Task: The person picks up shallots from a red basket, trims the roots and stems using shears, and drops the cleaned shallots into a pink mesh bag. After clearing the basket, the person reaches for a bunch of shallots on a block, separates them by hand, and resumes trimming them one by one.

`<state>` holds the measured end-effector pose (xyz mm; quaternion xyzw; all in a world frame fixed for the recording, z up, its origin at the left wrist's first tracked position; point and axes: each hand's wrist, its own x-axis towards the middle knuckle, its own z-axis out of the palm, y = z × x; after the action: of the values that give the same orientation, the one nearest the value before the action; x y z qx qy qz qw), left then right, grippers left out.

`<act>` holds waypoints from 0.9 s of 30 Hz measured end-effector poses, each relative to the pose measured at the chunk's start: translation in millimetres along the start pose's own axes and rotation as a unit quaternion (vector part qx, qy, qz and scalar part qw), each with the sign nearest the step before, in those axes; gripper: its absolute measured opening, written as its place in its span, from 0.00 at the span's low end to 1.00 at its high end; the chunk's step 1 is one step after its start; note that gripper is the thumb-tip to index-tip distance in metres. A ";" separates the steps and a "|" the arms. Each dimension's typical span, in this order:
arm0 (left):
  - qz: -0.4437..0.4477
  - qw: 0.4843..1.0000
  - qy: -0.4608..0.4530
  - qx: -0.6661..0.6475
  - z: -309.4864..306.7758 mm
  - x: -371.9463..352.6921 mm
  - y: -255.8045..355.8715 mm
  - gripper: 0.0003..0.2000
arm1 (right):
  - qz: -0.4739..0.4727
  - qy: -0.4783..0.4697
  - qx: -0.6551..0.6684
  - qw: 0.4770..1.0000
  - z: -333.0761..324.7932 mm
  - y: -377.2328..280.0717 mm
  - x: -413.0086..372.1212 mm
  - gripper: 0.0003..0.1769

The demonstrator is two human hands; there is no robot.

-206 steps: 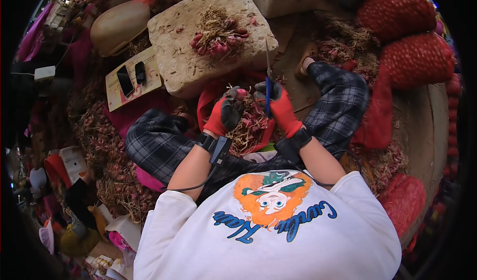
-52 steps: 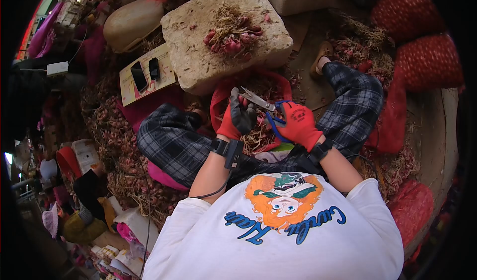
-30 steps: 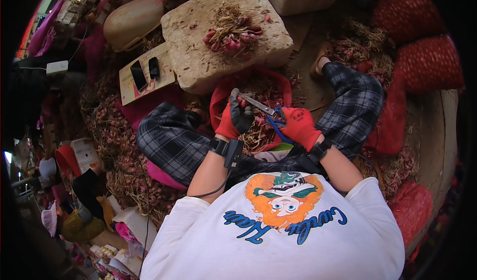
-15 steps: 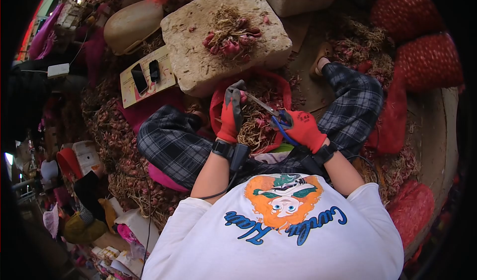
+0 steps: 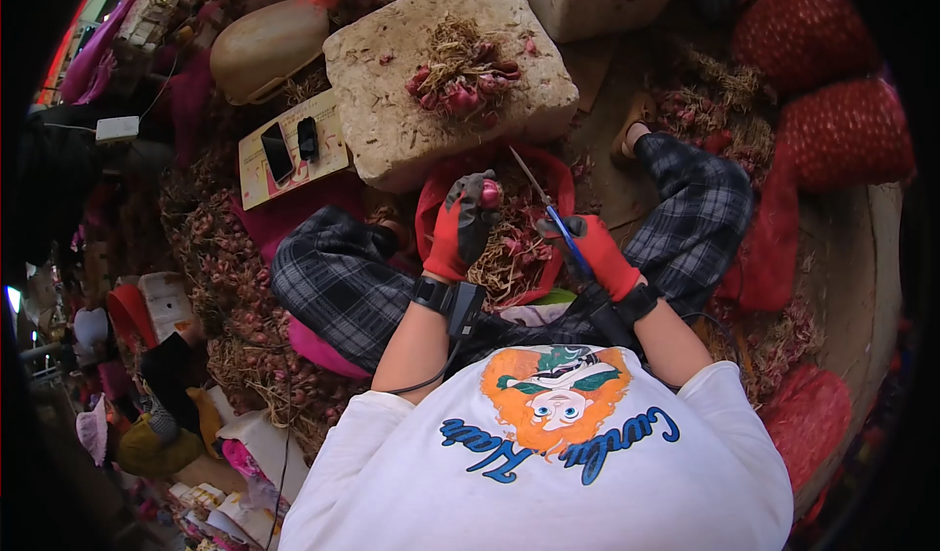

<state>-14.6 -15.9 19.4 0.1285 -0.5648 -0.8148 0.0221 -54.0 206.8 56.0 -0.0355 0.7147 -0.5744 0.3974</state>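
A red-purple shallot (image 5: 491, 195) sits in the fingers of my left hand (image 5: 464, 220), which wears a red and grey glove. My right hand (image 5: 599, 252), gloved the same way, is closed on blue-handled scissors (image 5: 554, 213). Their blades point up and to the left, apart from the shallot. Below both hands lies an open red mesh bag (image 5: 560, 181) with shallots and dry stalks inside. Just beyond it, a bunch of shallots (image 5: 477, 89) with dried tops rests on a worn foam block (image 5: 377, 125).
Left of the block, two dark phone-like devices (image 5: 277, 152) lie on a printed board (image 5: 257, 191). Heaped shallots (image 5: 257, 345) cover the floor at left. Full red mesh sacks (image 5: 847, 135) stand at right. A foam box (image 5: 597, 3) and a beige tub (image 5: 264, 52) are at the back.
The scissors have drawn away from my left hand and now point more upward. My left hand has turned, showing the shallot more fully.
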 end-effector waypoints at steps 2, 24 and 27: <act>0.006 0.990 -0.049 0.134 3.4 -2.9 9.0 0.17 | -0.003 0.006 0.067 0.998 6.7 -10.9 4.1 0.13; 0.002 0.995 -0.044 0.085 10.5 -12.7 -21.6 0.17 | -0.248 0.058 0.043 0.966 23.1 -35.7 26.2 0.16; -0.038 0.994 -0.064 0.079 8.5 -16.2 -17.2 0.17 | -0.260 0.073 -0.018 0.963 28.1 -34.2 31.2 0.14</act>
<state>0.9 1.0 9.2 0.0985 -0.6226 -0.7743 -0.0555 -72.1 157.0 67.9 -0.1850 0.7183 -0.6461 0.1801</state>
